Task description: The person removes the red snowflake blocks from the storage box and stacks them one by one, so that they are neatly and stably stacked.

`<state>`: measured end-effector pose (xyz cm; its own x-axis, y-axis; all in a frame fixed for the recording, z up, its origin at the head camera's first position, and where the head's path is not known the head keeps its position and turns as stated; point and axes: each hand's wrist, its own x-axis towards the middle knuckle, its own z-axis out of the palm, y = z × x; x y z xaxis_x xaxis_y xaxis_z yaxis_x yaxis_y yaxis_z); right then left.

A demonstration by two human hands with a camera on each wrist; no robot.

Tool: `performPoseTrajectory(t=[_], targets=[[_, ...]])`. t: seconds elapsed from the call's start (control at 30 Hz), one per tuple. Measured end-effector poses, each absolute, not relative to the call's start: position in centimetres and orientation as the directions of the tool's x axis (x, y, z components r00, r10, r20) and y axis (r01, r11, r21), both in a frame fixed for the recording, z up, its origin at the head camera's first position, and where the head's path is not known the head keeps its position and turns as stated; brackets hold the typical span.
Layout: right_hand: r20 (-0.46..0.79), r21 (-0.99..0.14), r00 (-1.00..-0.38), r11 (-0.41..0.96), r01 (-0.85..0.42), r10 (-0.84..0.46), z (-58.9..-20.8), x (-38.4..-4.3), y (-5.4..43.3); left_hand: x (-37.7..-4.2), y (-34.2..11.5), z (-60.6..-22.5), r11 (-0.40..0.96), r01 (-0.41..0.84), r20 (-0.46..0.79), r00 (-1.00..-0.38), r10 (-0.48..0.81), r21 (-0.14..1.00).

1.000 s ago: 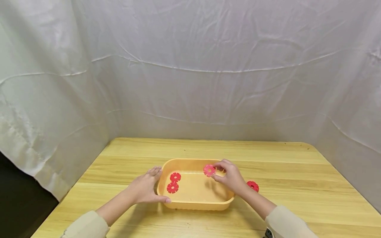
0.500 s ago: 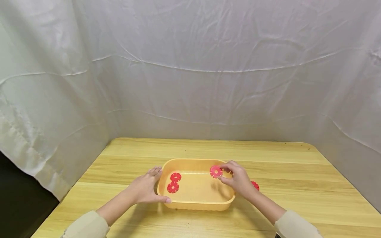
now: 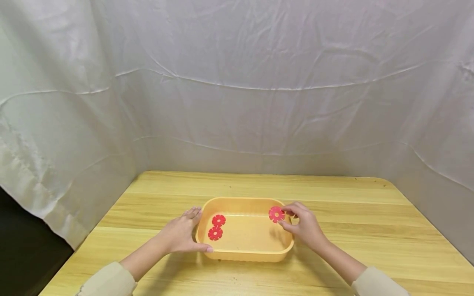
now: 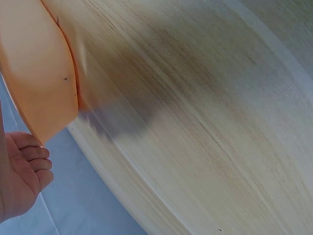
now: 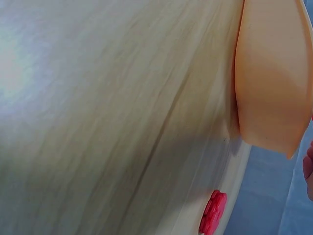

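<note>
In the head view, an orange plastic basin point(image 3: 244, 255) stands on the table. Two red notched snowflake discs, a rear one point(image 3: 218, 220) and a front one point(image 3: 215, 234), touch inside its left end. My left hand point(image 3: 183, 233) grips the basin's left end, thumb on the front rim; the left wrist view shows its curled fingers point(image 4: 36, 159) at the rim. Over the basin's right end, my right hand point(image 3: 304, 225) pinches another red snowflake disc point(image 3: 276, 214) between thumb and fingers. Only a sliver of that hand shows in the right wrist view.
More red discs point(image 5: 213, 213), seemingly stacked, sit on the table right of the basin in the right wrist view; my right arm hides them in the head view. Bare wooden table point(image 3: 370, 238) surrounds the basin. Pale cloth point(image 3: 259, 123) hangs behind and at both sides.
My right hand has moved to the right with its disc, from the basin's inner right part to near its right rim. My left hand and the two discs in the basin stay put.
</note>
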<state>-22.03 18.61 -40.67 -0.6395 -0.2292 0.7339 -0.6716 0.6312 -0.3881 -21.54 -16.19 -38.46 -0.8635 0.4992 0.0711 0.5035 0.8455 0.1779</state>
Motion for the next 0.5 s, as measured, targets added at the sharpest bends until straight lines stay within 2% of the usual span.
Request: performPoseTrajectory(t=[0.23,0.5], targets=[[0.75,-0.367,-0.625,0.651,-0.664,-0.215,-40.8,-21.7,19.5,-21.5,-16.1,-38.5,0.839,0.514,0.095,-0.858,0.505,0.181],[0.746,-0.362,-0.636,0.682,-0.635,-0.195,-40.7,-21.0,20.4,-21.6,-16.2,-38.6,0.841,0.512,0.099,-0.859,0.503,0.176]])
